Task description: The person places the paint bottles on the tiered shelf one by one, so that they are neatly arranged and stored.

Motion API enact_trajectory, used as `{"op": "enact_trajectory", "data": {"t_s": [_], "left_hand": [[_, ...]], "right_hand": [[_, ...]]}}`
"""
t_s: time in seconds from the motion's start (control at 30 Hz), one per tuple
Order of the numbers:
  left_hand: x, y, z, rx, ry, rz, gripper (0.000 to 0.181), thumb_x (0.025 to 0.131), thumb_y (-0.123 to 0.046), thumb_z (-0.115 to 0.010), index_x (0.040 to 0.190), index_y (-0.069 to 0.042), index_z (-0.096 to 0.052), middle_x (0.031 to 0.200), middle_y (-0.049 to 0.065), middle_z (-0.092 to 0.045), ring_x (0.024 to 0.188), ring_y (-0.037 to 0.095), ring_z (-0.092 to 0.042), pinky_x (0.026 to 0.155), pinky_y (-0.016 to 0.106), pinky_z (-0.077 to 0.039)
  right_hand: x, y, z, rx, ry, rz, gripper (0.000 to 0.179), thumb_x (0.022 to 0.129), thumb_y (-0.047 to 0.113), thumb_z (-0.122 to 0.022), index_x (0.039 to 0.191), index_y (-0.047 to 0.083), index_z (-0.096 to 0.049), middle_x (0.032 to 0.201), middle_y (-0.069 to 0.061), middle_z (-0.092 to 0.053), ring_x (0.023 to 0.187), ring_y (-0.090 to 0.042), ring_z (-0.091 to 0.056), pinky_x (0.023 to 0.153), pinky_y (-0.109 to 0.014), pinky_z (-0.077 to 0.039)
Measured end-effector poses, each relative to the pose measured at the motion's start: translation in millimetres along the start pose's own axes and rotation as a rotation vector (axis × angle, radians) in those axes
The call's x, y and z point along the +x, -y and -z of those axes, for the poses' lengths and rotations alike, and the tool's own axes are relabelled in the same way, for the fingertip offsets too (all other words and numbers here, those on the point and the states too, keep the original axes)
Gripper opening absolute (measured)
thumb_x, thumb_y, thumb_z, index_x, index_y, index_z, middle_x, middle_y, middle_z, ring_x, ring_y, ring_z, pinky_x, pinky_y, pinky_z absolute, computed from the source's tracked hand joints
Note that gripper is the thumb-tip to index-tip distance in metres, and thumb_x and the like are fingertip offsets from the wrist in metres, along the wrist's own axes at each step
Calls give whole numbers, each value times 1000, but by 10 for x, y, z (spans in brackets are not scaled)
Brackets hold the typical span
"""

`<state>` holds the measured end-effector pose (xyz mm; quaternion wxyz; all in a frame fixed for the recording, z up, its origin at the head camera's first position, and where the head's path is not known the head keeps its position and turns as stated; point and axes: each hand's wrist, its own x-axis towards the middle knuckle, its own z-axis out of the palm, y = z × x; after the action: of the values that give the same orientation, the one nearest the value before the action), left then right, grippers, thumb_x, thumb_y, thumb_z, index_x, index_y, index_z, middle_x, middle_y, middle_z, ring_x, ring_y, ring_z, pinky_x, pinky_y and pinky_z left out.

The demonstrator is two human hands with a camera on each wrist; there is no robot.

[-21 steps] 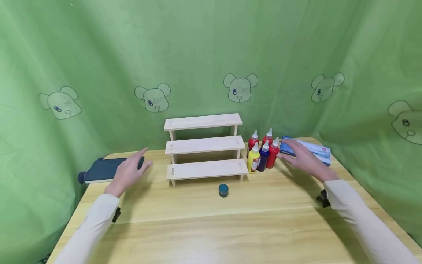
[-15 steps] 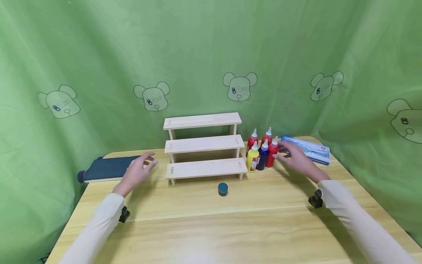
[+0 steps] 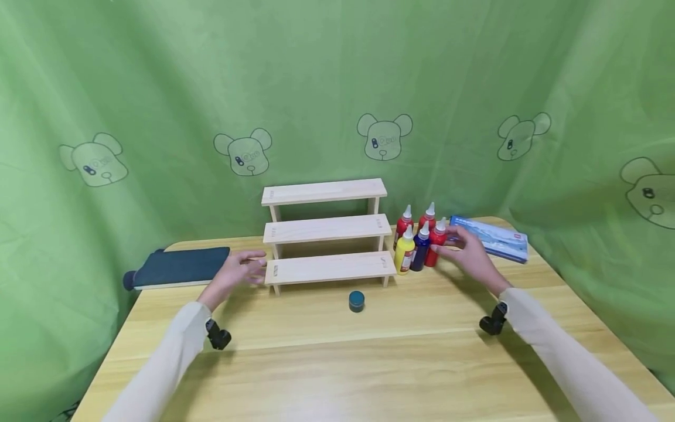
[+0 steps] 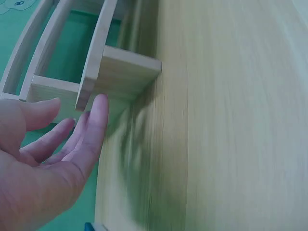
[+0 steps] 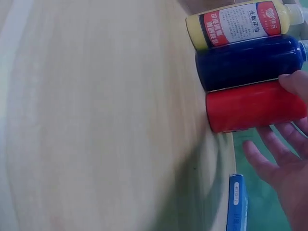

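Note:
My left hand is beside the left end of the lowest tier of a three-tier wooden step rack. Nothing is in its palm, and its fingers reach toward the rack's end. At the right, my right hand is at the nearest red bottle, with a white nozzle. The thumb overlaps the bottle's front, and the loosely spread fingers lie along its other side. Beside it stand a dark blue bottle and a yellow bottle with a printed label. Two more red bottles are behind.
A small dark jar with a teal lid sits in front of the rack. At the left lies a dark blue cloth-like item; at the back right, a blue and white box. Green curtain surrounds the wooden table.
My left hand has moved right, from over the dark blue item to the rack's left end. My right hand has moved left to the red bottle, its thumb now overlapping it.

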<state>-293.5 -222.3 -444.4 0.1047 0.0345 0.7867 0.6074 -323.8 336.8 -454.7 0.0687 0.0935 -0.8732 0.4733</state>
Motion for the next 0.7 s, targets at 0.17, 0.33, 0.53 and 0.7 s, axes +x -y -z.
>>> {"op": "enact_trajectory", "data": {"t_s": [0.17, 0.33, 0.53, 0.7], "left_hand": [[66, 30, -11, -49, 30, 53, 51, 110, -18, -56, 149, 13, -46, 143, 33, -56, 103, 19, -72, 91, 33, -65], [65, 29, 10, -106, 56, 77, 53, 111, -17, -53, 153, 12, -40, 149, 33, -51, 124, 34, -65, 95, 31, -63], [60, -57, 18, -126, 2, 108, 51, 111, -14, -50, 154, 10, -39, 155, 32, -45, 138, 43, -54, 109, 40, -57], [117, -183, 36, -130, -76, 64, 50, 113, -19, -47, 154, 9, -41, 152, 31, -48, 132, 36, -59, 117, 43, -49]], "right_hand": [[-18, -42, -10, 6, -70, 15, 56, 97, 21, -77, 140, -5, -53, 133, -27, -62, 112, -21, -64, 84, -6, -54], [-26, 27, 55, 49, -135, -5, 58, 99, 23, -76, 142, -6, -50, 136, -28, -58, 103, 2, -59, 84, -5, -55], [35, 236, 240, 43, -224, -15, 60, 101, 26, -72, 142, -9, -46, 138, -26, -55, 101, 5, -56, 82, -6, -55], [110, 433, 374, -29, -284, 25, 60, 99, 32, -74, 142, -3, -49, 133, -13, -59, 103, 2, -55, 82, -2, -51]]}}
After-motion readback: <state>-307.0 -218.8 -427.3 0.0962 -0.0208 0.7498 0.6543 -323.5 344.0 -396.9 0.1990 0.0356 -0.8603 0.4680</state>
